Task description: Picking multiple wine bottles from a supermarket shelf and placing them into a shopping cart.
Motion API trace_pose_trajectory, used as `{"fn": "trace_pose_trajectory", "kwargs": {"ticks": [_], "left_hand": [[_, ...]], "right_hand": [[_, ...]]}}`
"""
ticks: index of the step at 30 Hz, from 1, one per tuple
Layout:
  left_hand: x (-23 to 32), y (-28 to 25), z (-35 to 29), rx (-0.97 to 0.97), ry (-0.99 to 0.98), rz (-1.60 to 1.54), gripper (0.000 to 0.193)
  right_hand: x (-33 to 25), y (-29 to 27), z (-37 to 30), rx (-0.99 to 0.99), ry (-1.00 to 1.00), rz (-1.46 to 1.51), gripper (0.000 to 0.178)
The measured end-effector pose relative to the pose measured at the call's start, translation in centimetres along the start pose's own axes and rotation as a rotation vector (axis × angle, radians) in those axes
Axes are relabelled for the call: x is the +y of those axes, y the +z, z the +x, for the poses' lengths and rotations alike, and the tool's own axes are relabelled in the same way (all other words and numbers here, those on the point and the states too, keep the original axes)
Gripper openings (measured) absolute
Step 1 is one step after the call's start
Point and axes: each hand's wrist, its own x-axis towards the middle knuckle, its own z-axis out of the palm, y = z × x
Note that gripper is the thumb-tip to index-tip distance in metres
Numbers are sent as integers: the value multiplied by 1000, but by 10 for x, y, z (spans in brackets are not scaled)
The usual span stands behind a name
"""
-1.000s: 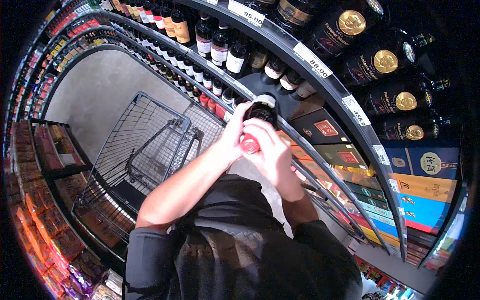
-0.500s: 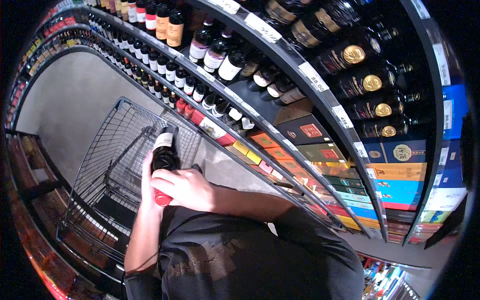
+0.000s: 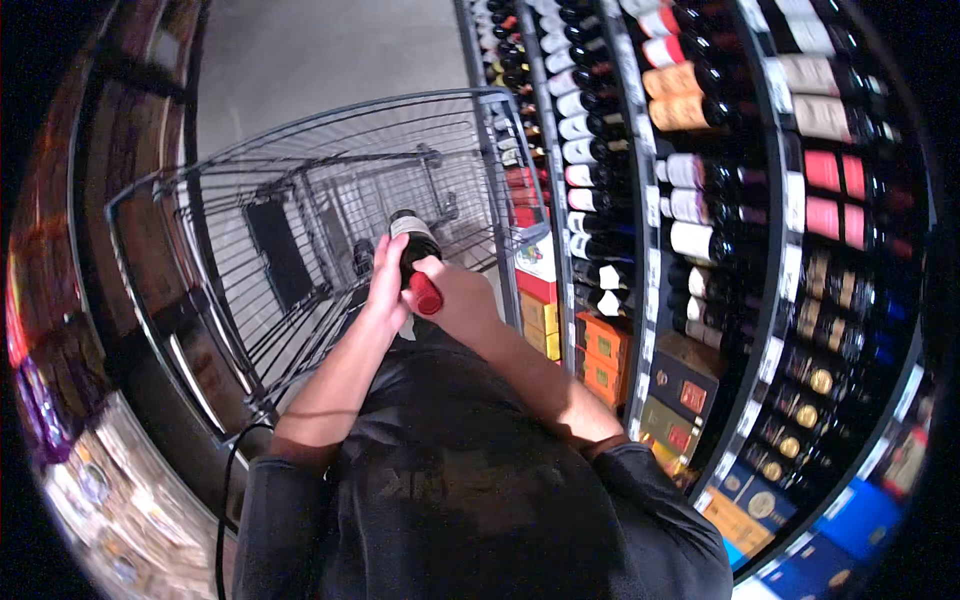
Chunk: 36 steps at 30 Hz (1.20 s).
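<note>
A dark wine bottle (image 3: 422, 248) with a white label and a red neck capsule is tilted in front of my body, its neck end toward me. Along its left side lies my left hand (image 3: 384, 284), fingers against the glass. From the right, my right hand (image 3: 462, 300) is closed round the bottle near the red capsule. Beyond and below both hands stands a wire shopping cart (image 3: 345, 160); its visible basket holds no goods. My hands cover part of the bottle's middle.
On the right, tall shelves (image 3: 646, 235) hold rows of wine bottles, with boxed bottles (image 3: 690, 385) lower down. Dark wooden shelving (image 3: 130, 190) runs along the left, with wrapped packages (image 3: 130, 490) near me. Grey floor (image 3: 330, 50) extends ahead past the cart.
My view has turned rightward, so the shelves now stand more upright on the right. Both hands still hold the bottle, and the right hand has shifted from across it to its right side.
</note>
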Motion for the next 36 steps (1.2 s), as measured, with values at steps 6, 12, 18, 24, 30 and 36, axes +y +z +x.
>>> {"fn": "trace_pose_trajectory", "kwargs": {"ticks": [6,12,18,24,30,36], "left_hand": [[13,-51,38,40,-13,-141,93],[-21,-118,112,-8,-128,-351,108],[-26,-144,133,-171,-40,-591,53],[-15,-150,135,-58,-56,-681,48],[4,-155,166,31,-38,-683,58],[33,-168,198,-66,55,-783,47]], "right_hand": [[-3,48,44,-140,-76,-39,41],[8,90,74,-225,-59,-61,41],[18,124,103,-408,-57,-73,44],[24,148,135,-501,-216,-102,43],[21,160,179,-550,-294,-181,42],[9,178,220,-574,-369,-298,45]]}}
